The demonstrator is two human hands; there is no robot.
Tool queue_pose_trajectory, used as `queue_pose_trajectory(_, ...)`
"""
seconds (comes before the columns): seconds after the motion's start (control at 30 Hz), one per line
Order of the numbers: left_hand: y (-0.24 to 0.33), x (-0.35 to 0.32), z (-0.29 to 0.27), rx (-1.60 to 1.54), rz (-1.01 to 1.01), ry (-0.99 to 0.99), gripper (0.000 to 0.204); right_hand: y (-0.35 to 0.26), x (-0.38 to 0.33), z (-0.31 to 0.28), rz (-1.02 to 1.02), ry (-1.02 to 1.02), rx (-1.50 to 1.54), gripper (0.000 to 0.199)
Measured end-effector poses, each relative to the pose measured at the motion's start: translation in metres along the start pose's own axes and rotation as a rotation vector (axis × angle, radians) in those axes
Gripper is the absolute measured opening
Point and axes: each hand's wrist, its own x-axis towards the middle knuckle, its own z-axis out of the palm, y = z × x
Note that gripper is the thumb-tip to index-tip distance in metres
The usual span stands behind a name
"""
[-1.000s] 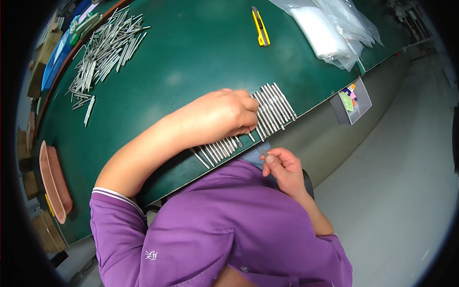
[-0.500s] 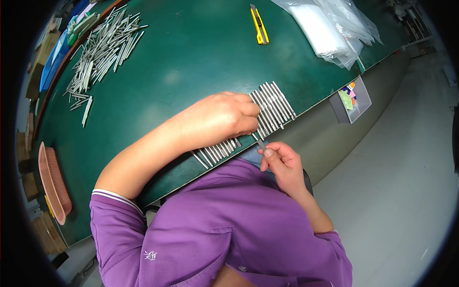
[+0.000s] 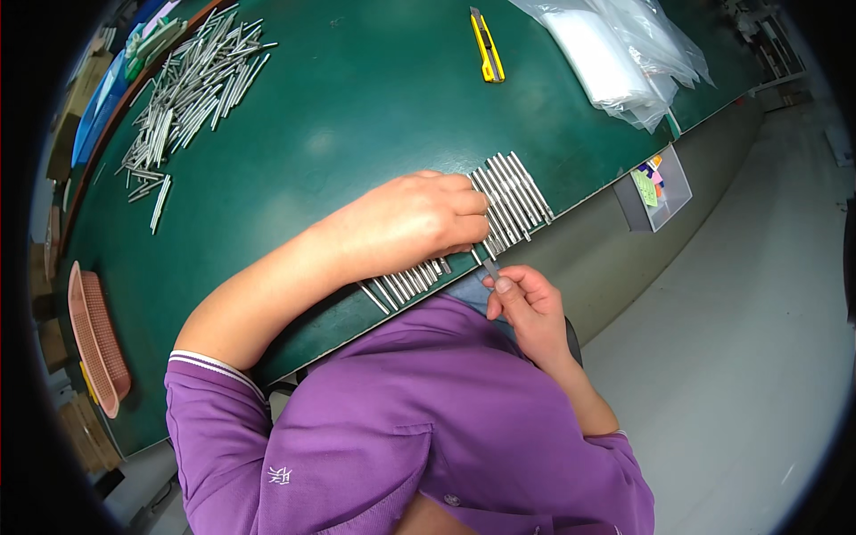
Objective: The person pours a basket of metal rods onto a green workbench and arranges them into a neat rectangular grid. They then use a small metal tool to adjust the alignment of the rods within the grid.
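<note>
My left hand (image 3: 437,216) is closed over a row of slim metal rods near the table's front edge. The end of one metal rod (image 3: 476,256) shows below its curled fingers; the fingertips are hidden. Between the thumb and fingers of my right hand (image 3: 528,301) is a thin flat grey strip (image 3: 490,267), its tip at the rod ends. To the right of my left hand several silver rods (image 3: 513,198) lie side by side. Another group of rods (image 3: 401,287) lies under my left wrist, along the edge.
A heap of loose rods (image 3: 192,89) lies at the far left of the green table (image 3: 357,107). A yellow utility knife (image 3: 487,46) and clear plastic bags (image 3: 615,67) are at the back. A pink basket (image 3: 98,343) stands left; a grey bin (image 3: 664,192) hangs beside the right edge.
The strip's tip and my left fingers have shifted very slightly to the right. Otherwise both hands keep their places, and the rods lie as before.
</note>
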Motion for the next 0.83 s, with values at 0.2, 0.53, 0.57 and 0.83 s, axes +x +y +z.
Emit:
queue_pose_trajectory(0.2,0.0009,0.0011,-0.0012,0.018,-0.01,-0.031,0.012,-0.0013,0.0011,0.0012,0.004,0.007,-0.01,0.018)
queue_pose_trajectory(0.53,0.0011,-0.0004,0.002,0.067,0.035,0.003,0.015,0.001,0.0026,0.0036,-0.052,0.037,-0.031,0.017)
queue_pose_trajectory(0.57,0.0012,-0.0001,0.002,0.065,0.028,-0.005,0.014,0.001,0.003,0.0042,-0.057,0.037,-0.038,0.016)
queue_pose_trajectory(0.83,-0.001,0.0018,0.0023,0.013,0.013,-0.018,0.014,0.0041,0.0083,0.0058,-0.094,0.056,-0.143,0.016)
